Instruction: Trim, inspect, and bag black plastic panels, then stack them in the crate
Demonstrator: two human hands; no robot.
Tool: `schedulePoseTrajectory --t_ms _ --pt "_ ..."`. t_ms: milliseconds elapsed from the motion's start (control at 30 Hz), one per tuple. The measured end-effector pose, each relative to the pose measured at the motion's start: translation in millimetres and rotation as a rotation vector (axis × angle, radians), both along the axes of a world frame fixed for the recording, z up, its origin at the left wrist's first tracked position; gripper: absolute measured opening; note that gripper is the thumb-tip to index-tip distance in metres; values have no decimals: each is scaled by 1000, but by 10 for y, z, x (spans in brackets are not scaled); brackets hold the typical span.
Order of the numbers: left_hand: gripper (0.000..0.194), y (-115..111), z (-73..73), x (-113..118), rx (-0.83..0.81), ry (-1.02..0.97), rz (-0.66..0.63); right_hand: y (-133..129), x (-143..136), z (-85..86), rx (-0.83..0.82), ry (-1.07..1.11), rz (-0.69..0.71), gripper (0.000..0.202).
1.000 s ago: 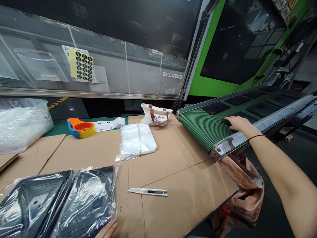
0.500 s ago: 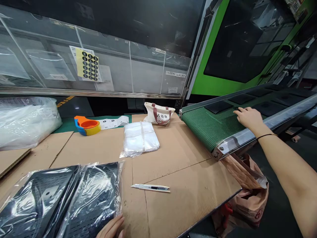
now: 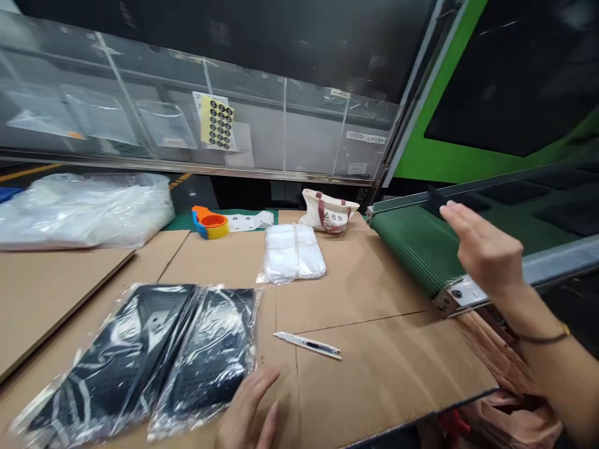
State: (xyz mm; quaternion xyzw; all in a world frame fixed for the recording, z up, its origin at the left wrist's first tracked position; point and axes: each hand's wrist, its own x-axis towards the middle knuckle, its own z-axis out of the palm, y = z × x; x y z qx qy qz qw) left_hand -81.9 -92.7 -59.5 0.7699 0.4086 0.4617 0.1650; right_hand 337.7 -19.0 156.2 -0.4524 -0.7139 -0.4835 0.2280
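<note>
My right hand (image 3: 491,252) is over the green conveyor belt (image 3: 412,243), its fingers pressed together at a thin black piece (image 3: 435,201) that looks tilted up; motion blurs this spot. More flat black pieces (image 3: 519,192) lie farther along the belt. My left hand (image 3: 250,405) has its fingers apart and holds nothing, just right of two black perforated panels in clear bags (image 3: 210,349) on the cardboard. A slim white cutter (image 3: 309,345) lies to the right of that hand. Behind it is a banded stack of clear bags (image 3: 294,252).
At the back stand a small cloth bag (image 3: 330,212) and an orange, blue and yellow tape holder (image 3: 209,222). A large plastic bundle (image 3: 88,209) lies at left beside a cardboard sheet (image 3: 51,280). Brown paper bags (image 3: 515,418) are below the belt's end.
The view has turned left. My right hand has risen with its fingers at the nearest black piece, which now looks tilted. My left hand has come further into view, off the bagged panels.
</note>
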Motion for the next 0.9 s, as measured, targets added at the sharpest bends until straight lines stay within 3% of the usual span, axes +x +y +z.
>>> schedulePoseTrajectory --t_ms 67,133,233,300,367,500,567,633,700,800,900 --pt "54 68 272 177 -245 -127 -136 -90 -595 -238 -79 47 261 65" --pt "66 183 512 358 -496 -404 -334 -171 -1121 -503 -251 94 510 60" --pt "83 378 740 577 -744 -837 -550 -205 -1732 -906 -378 195 742 53" --pt "77 493 798 646 -838 -1042 -511 -161 -2015 -1133 -435 298 823 53" --pt "67 600 799 633 -912 -1190 -377 -83 -2176 -1286 -512 380 859 58" --pt "54 803 746 399 -957 -1278 -159 88 -2057 -1387 -687 453 957 52" --pt "44 871 733 251 -979 -1208 -187 167 -1833 -1415 -610 709 816 42" --pt "38 902 727 134 -998 -1125 -264 252 -1599 -1476 -480 1097 566 36" --pt "36 910 714 67 -1000 -1054 -310 339 -1431 -1572 -503 1485 485 30" --pt "38 911 672 41 -1001 -947 -334 417 -1352 -1729 -920 1950 682 45" --pt "40 914 631 42 -1008 -854 -389 393 -1377 -1836 -1301 2123 804 52"
